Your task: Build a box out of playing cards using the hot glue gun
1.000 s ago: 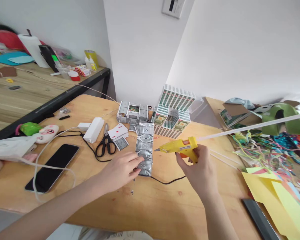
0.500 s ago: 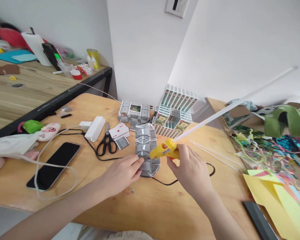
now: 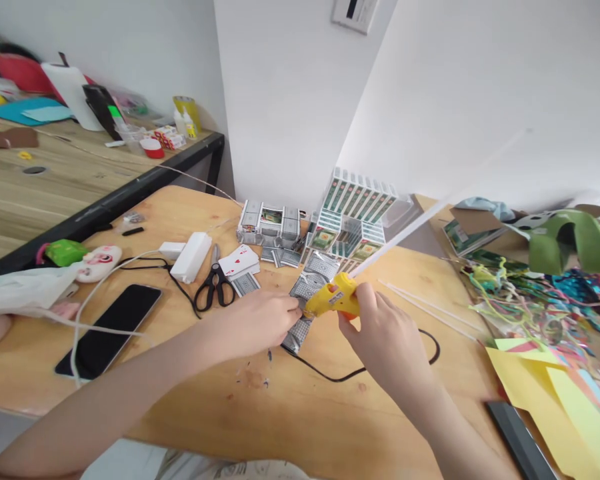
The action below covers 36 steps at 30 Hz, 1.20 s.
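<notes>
A yellow glue gun (image 3: 334,297) with a long white glue stick (image 3: 405,230) out of its back is gripped in my right hand (image 3: 387,333). Its nozzle points left, at my left fingertips. My left hand (image 3: 267,320) pinches the edge of a folded strip of grey patterned cards (image 3: 307,285), which stands tilted on the table. Part of the strip is hidden behind the gun and my fingers. Behind it sits another grey card structure (image 3: 270,223), beside stacked green-and-white card boxes (image 3: 357,197).
Black scissors (image 3: 214,287), loose playing cards (image 3: 240,261), a white power block (image 3: 191,257) and a black phone (image 3: 109,331) lie to the left. Spare glue sticks (image 3: 433,308), coloured paper (image 3: 555,400) and craft scraps are on the right. A black cable (image 3: 330,379) curves below my hands.
The card strip has turned and tilted to the right, and my left hand has moved slightly right with it. The glue gun has shifted slightly right, its glue stick swinging left at the far end.
</notes>
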### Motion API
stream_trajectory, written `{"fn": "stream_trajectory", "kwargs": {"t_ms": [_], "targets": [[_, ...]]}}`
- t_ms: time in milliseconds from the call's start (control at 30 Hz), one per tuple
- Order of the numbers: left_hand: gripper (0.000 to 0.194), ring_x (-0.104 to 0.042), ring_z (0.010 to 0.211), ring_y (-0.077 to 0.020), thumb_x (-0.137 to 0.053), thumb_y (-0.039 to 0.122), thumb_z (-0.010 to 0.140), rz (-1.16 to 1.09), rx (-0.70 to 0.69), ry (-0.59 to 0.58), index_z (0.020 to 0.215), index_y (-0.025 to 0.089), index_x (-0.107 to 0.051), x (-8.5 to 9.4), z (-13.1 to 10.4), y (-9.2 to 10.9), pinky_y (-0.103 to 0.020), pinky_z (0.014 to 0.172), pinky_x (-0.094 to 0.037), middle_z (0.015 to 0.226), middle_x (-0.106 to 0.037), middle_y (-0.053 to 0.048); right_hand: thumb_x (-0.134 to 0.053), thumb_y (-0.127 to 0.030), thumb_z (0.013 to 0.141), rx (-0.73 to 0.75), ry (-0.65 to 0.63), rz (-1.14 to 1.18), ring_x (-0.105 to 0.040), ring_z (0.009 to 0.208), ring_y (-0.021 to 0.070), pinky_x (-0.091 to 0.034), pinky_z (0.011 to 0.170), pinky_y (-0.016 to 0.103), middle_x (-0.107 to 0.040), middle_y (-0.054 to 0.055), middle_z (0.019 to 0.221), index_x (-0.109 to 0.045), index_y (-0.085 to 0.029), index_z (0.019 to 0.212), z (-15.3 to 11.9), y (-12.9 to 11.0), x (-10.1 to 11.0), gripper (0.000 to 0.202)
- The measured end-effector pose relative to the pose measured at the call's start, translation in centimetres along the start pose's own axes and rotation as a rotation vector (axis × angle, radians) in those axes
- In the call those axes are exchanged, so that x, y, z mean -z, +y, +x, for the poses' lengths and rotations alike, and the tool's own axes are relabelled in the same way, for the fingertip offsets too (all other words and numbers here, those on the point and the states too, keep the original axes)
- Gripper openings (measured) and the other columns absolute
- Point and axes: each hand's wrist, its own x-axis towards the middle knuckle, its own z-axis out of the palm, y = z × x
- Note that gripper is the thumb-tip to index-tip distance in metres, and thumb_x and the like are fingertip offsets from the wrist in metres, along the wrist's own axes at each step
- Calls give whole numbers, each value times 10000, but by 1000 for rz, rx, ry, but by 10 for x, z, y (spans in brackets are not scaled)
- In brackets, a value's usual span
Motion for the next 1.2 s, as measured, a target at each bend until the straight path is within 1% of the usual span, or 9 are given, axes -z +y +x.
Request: {"fn": "stream_trajectory", "kwargs": {"t_ms": [100,267,433,500,567,667,900,1000,1200], "targets": [[225,-653,824,-213,-586,98,755,-3,15,-104,944,186,-671,8,9,-8,-290,679,-484,901,-662,-35,-516,-292,805,-205,-112,95,-541,484,151,-218,425,210,-589,-11,637,-372,-224,805,-11,2,-15,160],[191,-650,750,-195,-567,148,807,-91,181,20,947,218,-676,-5,2,-4,-289,631,-486,883,-629,-24,-528,-372,804,-416,-222,286,-525,457,158,-256,429,212,-553,-34,584,-368,-232,845,-25,6,-33,216],[389,-624,1049,-275,-598,242,828,-148,489,437,1209,187,-539,-57,-22,32,-386,857,-525,1187,-595,-119,-525,-407,803,-508,-184,366,-525,443,167,-302,429,222,-525,-48,571,-356,-243,849,-34,0,-36,240],[711,-580,1146,-324,-663,391,787,-225,551,500,1383,165,-350,-81,-25,45,-423,870,-532,1283,-559,-174,-532,-415,800,-530,-180,376,-537,445,174,-310,427,220,-518,-54,556,-351,-245,845,-36,-2,-37,252],[787,-565,1177,-336,-646,405,799,-277,603,536,1432,165,-246,-98,-24,50,-445,876,-533,1332,-528,-201,-543,-427,795,-543,-183,375,-547,443,179,-311,422,218,-517,-59,542,-352,-246,850,-37,-3,-38,269],[682,-539,1220,-289,-602,275,817,-412,599,531,1412,198,-277,-104,-21,39,-441,964,-488,1354,-521,-162,-558,-444,791,-533,-177,367,-555,433,178,-302,411,212,-527,-62,536,-356,-244,858,-36,-3,-40,293],[643,-324,1385,-237,-454,118,819,-816,397,414,1418,291,-297,-86,-23,-7,-446,1132,-297,1489,-347,-61,-469,-418,849,-441,-41,134,-560,383,181,-200,392,204,-565,-36,526,-377,-221,851,-35,-17,-47,217],[647,-274,1395,-267,-469,103,790,-896,374,491,1395,283,-326,-94,-17,-3,-460,1131,-280,1471,-313,-76,-413,-402,882,-384,-3,53,-563,381,180,-188,394,209,-562,-23,509,-382,-209,839,-37,-22,-47,199],[460,-423,1214,-261,-513,272,883,-805,425,682,1308,245,-340,-108,0,12,-456,1044,-360,1255,-391,-110,-460,-376,864,-411,-35,43,-545,358,161,-185,394,202,-542,-45,491,-383,-199,865,-39,-25,-46,193]]}}
